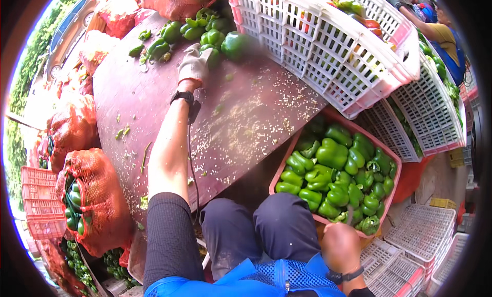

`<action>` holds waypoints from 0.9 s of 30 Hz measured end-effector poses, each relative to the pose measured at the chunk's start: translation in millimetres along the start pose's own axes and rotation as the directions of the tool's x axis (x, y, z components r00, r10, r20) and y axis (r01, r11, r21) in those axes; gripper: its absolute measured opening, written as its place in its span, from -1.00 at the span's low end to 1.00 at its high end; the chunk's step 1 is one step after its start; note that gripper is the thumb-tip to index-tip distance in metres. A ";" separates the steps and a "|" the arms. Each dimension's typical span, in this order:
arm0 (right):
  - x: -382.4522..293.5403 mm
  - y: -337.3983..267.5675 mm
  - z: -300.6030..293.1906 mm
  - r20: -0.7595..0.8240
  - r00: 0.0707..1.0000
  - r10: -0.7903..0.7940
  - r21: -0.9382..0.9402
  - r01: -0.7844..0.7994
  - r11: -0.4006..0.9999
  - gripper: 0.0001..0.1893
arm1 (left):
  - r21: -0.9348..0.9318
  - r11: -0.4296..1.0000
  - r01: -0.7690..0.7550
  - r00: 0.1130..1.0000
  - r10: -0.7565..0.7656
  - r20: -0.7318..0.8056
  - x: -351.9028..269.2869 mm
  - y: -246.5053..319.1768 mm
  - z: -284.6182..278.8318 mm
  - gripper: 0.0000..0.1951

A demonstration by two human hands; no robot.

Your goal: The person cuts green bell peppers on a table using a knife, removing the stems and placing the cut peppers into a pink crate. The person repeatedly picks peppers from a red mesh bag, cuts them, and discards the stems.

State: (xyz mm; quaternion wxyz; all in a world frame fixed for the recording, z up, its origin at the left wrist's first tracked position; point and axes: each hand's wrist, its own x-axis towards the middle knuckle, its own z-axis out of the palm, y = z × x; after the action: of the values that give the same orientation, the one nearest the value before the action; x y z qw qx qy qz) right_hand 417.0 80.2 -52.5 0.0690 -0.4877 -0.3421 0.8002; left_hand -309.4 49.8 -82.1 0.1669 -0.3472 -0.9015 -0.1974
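My left hand (194, 65), in a pale work glove, reaches to the far side of a reddish table (132, 85). Its fingers are apart, close against a green bell pepper (211, 58) in a loose group. A larger bell pepper (233, 46) lies just right of it. At the lower right, my bare right hand (341, 245) is closed, somewhat blurred, at the near rim of a pink crate (396, 174) full of green bell peppers (331, 153). A short thin blade (349, 214), apparently a knife's, sticks up from that hand; its handle is hidden.
Pale seeds and green scraps litter the table. A white plastic crate (307, 39) of peppers overhangs its far right. Orange mesh sacks (100, 197) line the left side. Stacked crates (423, 228) stand at the lower right. Another person (442, 39) is at the upper right.
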 end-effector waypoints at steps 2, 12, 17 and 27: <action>-7.1 18.0 6.5 0.120 0.992 0.027 -0.012 -0.026 1.000 -0.65 | -0.130 0.990 0.044 0.998 -0.037 0.058 15.6 -3.7 7.2 -0.41; 23.0 -52.4 28.4 0.180 0.975 -0.127 -0.283 0.175 0.943 -0.66 | -0.316 0.947 -0.048 0.978 0.110 0.180 -34.0 -94.0 -31.8 -0.63; 40.7 -108.8 127.4 0.249 0.852 -0.460 -0.336 0.521 0.784 -0.69 | -0.946 0.099 0.310 0.949 0.027 0.314 -85.3 44.7 -101.2 -0.71; 39.3 -104.7 278.2 0.629 0.564 -0.535 0.142 0.594 0.792 -0.09 | -0.189 0.835 -0.516 0.851 0.475 -0.224 -248.4 184.6 -265.6 -0.04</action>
State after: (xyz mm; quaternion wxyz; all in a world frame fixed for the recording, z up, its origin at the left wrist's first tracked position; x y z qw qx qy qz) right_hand 143.1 43.2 63.8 0.1790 -0.0516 -0.5159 0.8362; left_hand 36.5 -89.0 83.5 0.2441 -0.5690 -0.7319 -0.2844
